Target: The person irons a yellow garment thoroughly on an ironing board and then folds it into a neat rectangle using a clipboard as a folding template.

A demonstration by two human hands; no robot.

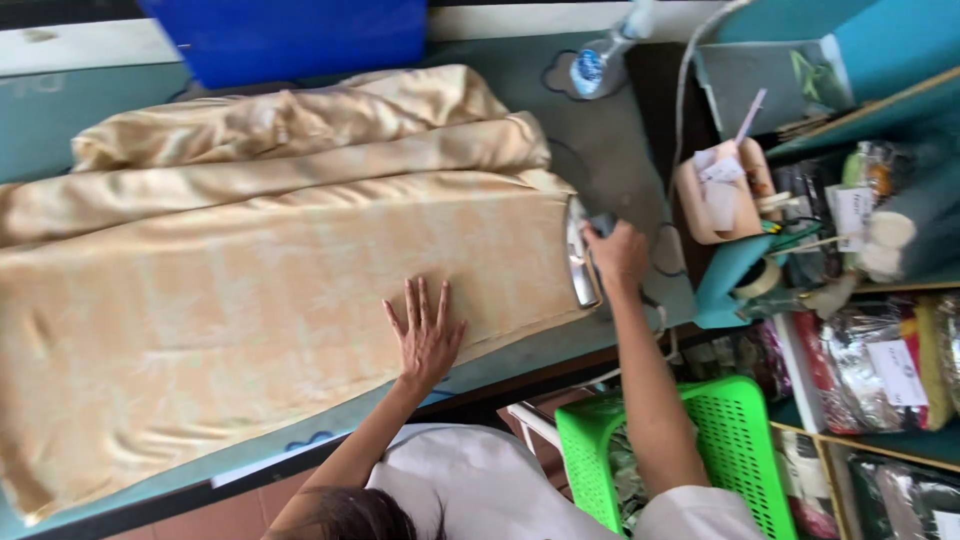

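My left hand (428, 340) lies open and flat on the golden cloth (250, 290) on the tabletop (610, 150); my right hand (617, 255) grips the iron (580, 255) at the cloth's edge (far folds seem unpressed).

Cloth (250, 290): spread on the table (610, 150).
Left hand (428, 335): flat on the cloth, near its right end.
Iron (580, 255): at the cloth's right edge, under the right hand (617, 255).
Basket (700, 450): below the cloth's right end.
Spray bottle (600, 60): beyond the cloth's far right corner.
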